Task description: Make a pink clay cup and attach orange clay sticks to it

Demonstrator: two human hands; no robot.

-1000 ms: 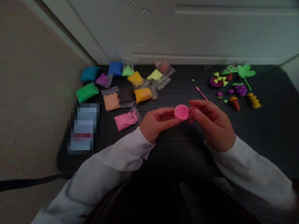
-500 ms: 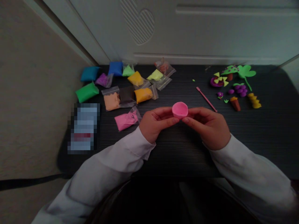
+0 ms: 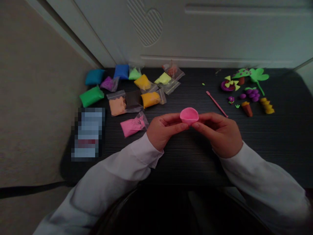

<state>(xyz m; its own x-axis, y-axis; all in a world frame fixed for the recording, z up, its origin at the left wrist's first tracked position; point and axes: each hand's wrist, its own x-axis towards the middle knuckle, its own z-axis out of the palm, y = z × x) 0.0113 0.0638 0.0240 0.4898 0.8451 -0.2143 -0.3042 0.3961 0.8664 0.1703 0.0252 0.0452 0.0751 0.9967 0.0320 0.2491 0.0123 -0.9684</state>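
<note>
Pinching a small pink cup of clay-like material (image 3: 189,116) between them, the left hand (image 3: 163,130) and right hand (image 3: 221,134) are equally near; its oval mouth stretches longest from hand to hand.

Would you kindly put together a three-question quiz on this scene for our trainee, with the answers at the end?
1. How do the left hand and right hand relate to the pink clay cup?
(a) only the left one holds it
(b) only the right one holds it
(c) both hold it

2. True or false: as the camera sees it, the purple clay grape bunch lies to the left of the pink stick tool.

3. Fill in the blank: the zip bag nearest the left hand has contents that are ____ in colour.

Key: 1. c; 2. false, it lies to the right; 3. pink.
</note>
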